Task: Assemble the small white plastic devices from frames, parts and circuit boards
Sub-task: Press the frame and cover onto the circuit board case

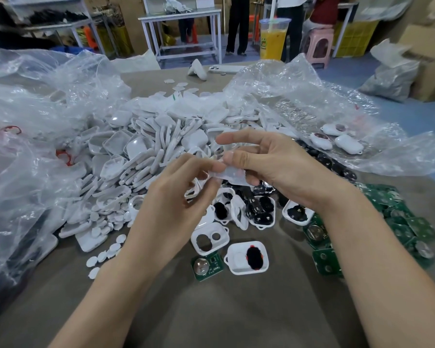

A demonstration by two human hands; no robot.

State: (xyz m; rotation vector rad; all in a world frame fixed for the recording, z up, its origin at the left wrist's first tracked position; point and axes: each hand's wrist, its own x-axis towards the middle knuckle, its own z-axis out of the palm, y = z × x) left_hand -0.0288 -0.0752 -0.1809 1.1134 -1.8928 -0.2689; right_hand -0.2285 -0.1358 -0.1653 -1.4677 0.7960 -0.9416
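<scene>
White plastic part [230,176] is pinched between my left hand [183,194] and right hand [276,162], above the counter [236,310]. I seem mid-fitting; next it needs squaring onto a frame [209,229], then a circuit board [214,266].

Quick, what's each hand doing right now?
Left hand: pinching the small white plastic piece.
Right hand: gripping the same piece.
</scene>
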